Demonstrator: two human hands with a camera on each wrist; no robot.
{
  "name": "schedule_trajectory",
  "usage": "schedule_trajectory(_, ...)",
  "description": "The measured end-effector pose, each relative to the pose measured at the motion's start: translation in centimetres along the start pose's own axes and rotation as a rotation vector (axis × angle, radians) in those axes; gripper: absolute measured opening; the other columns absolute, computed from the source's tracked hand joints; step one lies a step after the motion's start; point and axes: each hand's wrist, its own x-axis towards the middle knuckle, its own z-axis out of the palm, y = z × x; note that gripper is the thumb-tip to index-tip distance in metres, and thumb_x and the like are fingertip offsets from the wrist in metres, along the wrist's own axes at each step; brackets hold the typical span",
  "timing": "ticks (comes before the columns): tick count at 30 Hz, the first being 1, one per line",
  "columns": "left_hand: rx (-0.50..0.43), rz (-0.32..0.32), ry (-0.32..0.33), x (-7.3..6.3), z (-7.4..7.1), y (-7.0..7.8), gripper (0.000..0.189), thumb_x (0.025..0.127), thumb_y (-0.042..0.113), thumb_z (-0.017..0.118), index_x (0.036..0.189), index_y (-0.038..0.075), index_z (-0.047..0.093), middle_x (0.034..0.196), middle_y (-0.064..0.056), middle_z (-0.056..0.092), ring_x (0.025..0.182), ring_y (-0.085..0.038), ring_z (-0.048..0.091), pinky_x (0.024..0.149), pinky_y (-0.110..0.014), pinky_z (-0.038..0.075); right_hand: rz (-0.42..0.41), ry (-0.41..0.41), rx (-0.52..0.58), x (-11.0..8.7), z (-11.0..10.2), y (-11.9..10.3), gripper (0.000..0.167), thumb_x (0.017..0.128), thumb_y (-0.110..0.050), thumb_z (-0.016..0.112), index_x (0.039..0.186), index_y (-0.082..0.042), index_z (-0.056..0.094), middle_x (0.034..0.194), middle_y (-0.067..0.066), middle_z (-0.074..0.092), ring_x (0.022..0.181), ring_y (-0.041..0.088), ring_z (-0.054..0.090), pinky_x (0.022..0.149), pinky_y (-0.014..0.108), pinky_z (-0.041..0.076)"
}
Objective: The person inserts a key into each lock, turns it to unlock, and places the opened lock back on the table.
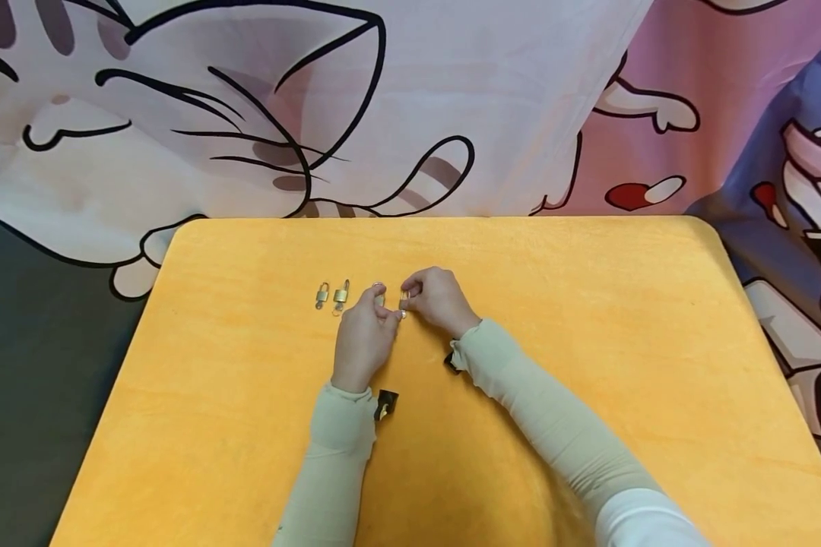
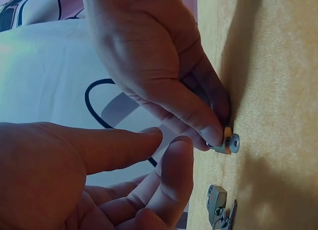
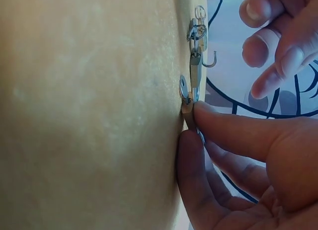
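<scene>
Small brass padlocks with keys in them lie in a row on the yellow table. My right hand [image 1: 441, 302] pinches the rightmost padlock [image 3: 188, 112] between thumb and fingers at the tabletop; its key [image 3: 183, 87] sticks out of the lock. Just left of it my left hand [image 1: 362, 346] hovers with thumb and index finger slightly apart. Nothing shows between them in the left wrist view. Below that hand lies another padlock [image 2: 216, 199], partly covered in the head view. Farther left are a padlock [image 1: 341, 293] with its shackle swung open and one more padlock [image 1: 322, 294].
The yellow table [image 1: 588, 304] has rounded far corners. Behind it hangs a cartoon-printed cloth [image 1: 520, 91]. A black wrist device [image 1: 386, 404] sits by the left cuff, and another [image 1: 451, 362] by the right cuff.
</scene>
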Motion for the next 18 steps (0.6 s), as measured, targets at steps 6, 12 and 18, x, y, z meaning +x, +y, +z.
schedule_trajectory(6, 0.006, 0.006, 0.007, -0.1, 0.1, -0.1, 0.046, 0.095, 0.017, 0.070, 0.136, 0.002, 0.057, 0.093, -0.006, 0.075, 0.079, -0.022, 0.070, 0.072, -0.040, 0.054, -0.001, 0.010, -0.009, -0.1, 0.2, -0.1, 0.023, 0.086, -0.013, 0.081, 0.107, -0.006, 0.077, 0.090, 0.002, 0.070, 0.084, 0.017, 0.063, 0.078, 0.031, 0.052)
schedule_trajectory(12, 0.038, 0.083, 0.032, -0.1, 0.5, 0.1, 0.041, 0.097, 0.020, 0.069, 0.132, 0.001, 0.061, 0.094, -0.008, 0.076, 0.080, -0.023, 0.071, 0.072, -0.041, 0.054, -0.047, 0.061, 0.021, -0.9, -0.1, 0.6, 0.034, 0.087, -0.011, 0.076, 0.120, -0.005, 0.072, 0.103, 0.006, 0.072, 0.089, 0.019, 0.065, 0.081, 0.034, 0.054)
schedule_trajectory(18, 0.017, 0.098, 0.035, -0.1, 0.6, 0.4, 0.041, 0.097, 0.021, 0.068, 0.132, 0.002, 0.061, 0.101, -0.007, 0.075, 0.080, -0.021, 0.071, 0.072, -0.040, 0.055, -0.067, 0.103, 0.108, -2.6, -1.3, 2.0, 0.039, 0.089, -0.014, 0.077, 0.127, -0.004, 0.069, 0.108, 0.012, 0.074, 0.093, 0.022, 0.070, 0.084, 0.037, 0.056)
